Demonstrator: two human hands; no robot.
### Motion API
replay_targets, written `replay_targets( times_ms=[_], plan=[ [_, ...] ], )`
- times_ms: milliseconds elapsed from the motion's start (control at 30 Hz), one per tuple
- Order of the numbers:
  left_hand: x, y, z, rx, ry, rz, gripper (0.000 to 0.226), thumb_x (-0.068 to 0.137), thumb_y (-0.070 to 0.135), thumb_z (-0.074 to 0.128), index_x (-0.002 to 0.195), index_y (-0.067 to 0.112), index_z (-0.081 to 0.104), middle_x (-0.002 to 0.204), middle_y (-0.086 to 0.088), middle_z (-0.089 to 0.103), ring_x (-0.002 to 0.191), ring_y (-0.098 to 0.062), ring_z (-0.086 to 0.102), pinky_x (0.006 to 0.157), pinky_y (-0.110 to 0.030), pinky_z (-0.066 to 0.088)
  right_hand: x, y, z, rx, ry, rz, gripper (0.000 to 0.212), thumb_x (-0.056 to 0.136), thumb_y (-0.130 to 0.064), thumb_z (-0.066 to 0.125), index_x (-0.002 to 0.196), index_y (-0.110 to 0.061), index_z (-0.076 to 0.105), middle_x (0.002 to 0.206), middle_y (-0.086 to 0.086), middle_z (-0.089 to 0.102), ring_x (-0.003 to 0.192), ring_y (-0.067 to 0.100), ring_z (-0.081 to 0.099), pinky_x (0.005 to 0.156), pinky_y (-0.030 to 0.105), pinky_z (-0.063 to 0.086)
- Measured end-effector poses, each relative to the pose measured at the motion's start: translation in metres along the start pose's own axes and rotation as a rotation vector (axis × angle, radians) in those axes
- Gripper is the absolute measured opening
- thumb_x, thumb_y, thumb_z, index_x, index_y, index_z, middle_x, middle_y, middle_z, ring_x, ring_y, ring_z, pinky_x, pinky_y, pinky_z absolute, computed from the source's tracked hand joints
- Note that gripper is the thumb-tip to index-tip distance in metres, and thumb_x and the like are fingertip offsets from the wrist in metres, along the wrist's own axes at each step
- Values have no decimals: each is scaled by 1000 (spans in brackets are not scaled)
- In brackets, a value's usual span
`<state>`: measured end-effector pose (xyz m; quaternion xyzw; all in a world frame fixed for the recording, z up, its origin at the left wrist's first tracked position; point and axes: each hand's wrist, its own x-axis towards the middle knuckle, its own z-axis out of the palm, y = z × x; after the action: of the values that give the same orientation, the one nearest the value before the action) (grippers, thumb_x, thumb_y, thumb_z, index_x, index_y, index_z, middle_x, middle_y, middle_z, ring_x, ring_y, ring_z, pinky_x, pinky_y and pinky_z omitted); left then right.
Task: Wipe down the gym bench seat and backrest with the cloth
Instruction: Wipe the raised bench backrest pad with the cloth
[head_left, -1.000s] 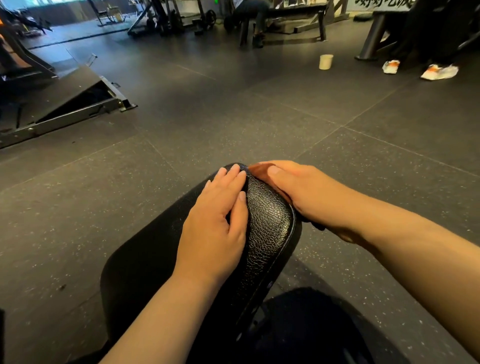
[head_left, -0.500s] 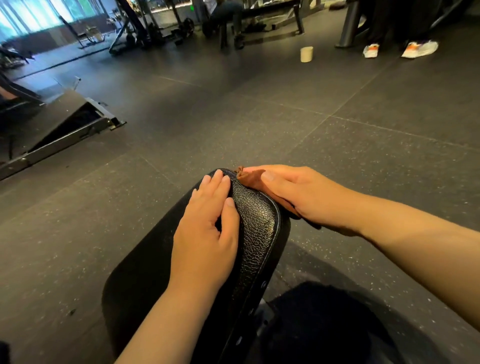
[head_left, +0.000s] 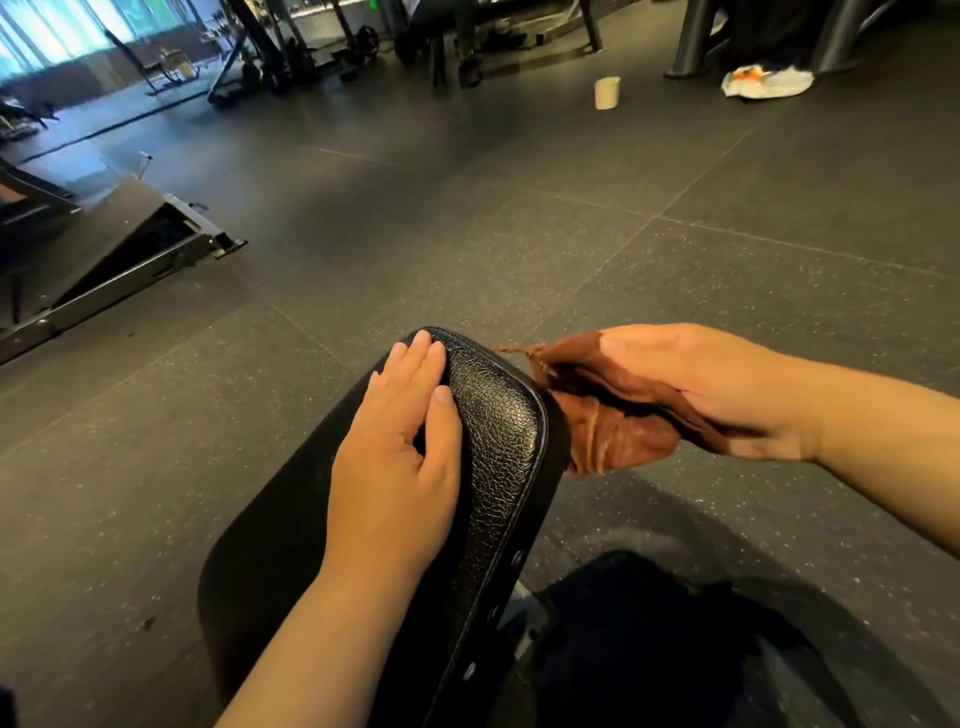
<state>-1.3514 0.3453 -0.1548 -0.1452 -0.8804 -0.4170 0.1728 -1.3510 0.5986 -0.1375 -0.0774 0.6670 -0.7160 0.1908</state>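
Holding the bench (head_left: 498, 431) pad steady comes first: the left hand (head_left: 395, 467) lies flat on its top end, fingers straight, holding nothing. The right hand (head_left: 711, 389) grips the brown cloth (head_left: 618, 431), which hangs bunched up just beside the pad's right edge. It would likely work best to spread the cloth flat, press it on the pad, and rub in long lines.
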Motion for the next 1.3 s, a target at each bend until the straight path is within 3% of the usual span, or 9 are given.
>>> replay_targets(
  times_ms=[133, 233, 300, 400, 567, 667, 933, 1133, 1300],
  plan=[
    [-1, -1, 0, -6, 4, 15, 41, 104, 22, 49, 144, 24, 52, 152, 17, 43, 143, 8, 29, 124, -29, 21, 12, 8, 14, 247, 230, -91, 37, 110, -22, 35, 136, -13, 59, 122, 11, 71, 107, 25, 70, 85, 31, 60],
    [1, -1, 1, -21, 11, 11, 44, 101, 31, 45, 144, 25, 52, 151, 17, 44, 143, 6, 30, 124, -31, 22, 25, -11, 54, -193, 157, -188, 34, 110, -18, 38, 135, -14, 61, 120, -9, 70, 82, -11, 65, 67, 7, 47],
    [2, -1, 3, -24, 15, 0, 47, 99, 32, 44, 144, 25, 50, 152, 15, 44, 144, 5, 30, 124, -33, 23, 43, -26, 69, -462, 170, -245, 36, 109, -17, 38, 140, -11, 56, 128, -9, 63, 96, -15, 61, 81, -1, 39],
    [1, 0, 3, -30, 28, -14, 47, 99, 31, 44, 143, 20, 53, 151, 13, 45, 144, 4, 31, 124, -34, 23, 65, -35, 72, -660, 215, -201, 36, 109, -25, 36, 131, -20, 65, 132, -8, 62, 118, 3, 55, 92, 6, 38],
    [0, 3, -1, -17, 22, -43, 47, 98, 27, 44, 143, 18, 54, 152, 10, 45, 145, 2, 31, 123, -31, 24, 28, -9, 88, -829, 310, -368, 34, 104, -28, 46, 134, -23, 61, 141, -7, 55, 131, 3, 45, 108, 9, 26],
    [-3, 7, -5, 0, -9, -76, 44, 103, 16, 48, 146, 21, 50, 155, 10, 42, 145, 1, 28, 123, -29, 22, 6, 6, 98, -1146, 256, -471, 44, 101, -39, 38, 136, -24, 60, 145, -6, 51, 142, 15, 38, 122, 32, 23],
    [-20, 13, -13, 80, -88, -111, 48, 107, 19, 35, 155, 22, 36, 163, 11, 25, 150, 1, 13, 125, -28, 11, 30, -1, 127, -1407, 503, -306, 44, 104, -31, 35, 141, -21, 56, 149, 1, 51, 137, 25, 46, 116, 39, 34],
    [-74, -11, -29, 138, -73, -67, 49, 106, 25, 35, 155, 22, 36, 163, 11, 25, 150, 0, 12, 121, -16, 1, 8, -11, 120, -1639, 195, -382, 52, 101, -45, 29, 144, -28, 53, 152, -5, 48, 143, 19, 40, 119, 44, 30],
    [-103, -21, -29, 119, 11, -36, 49, 102, 29, 36, 147, 14, 50, 157, 2, 40, 149, -8, 28, 124, -30, 19, 18, -7, 143, -1633, 452, -280, 51, 99, -36, 33, 141, -20, 56, 148, 4, 52, 139, 29, 45, 116, 51, 32]
  ],
)
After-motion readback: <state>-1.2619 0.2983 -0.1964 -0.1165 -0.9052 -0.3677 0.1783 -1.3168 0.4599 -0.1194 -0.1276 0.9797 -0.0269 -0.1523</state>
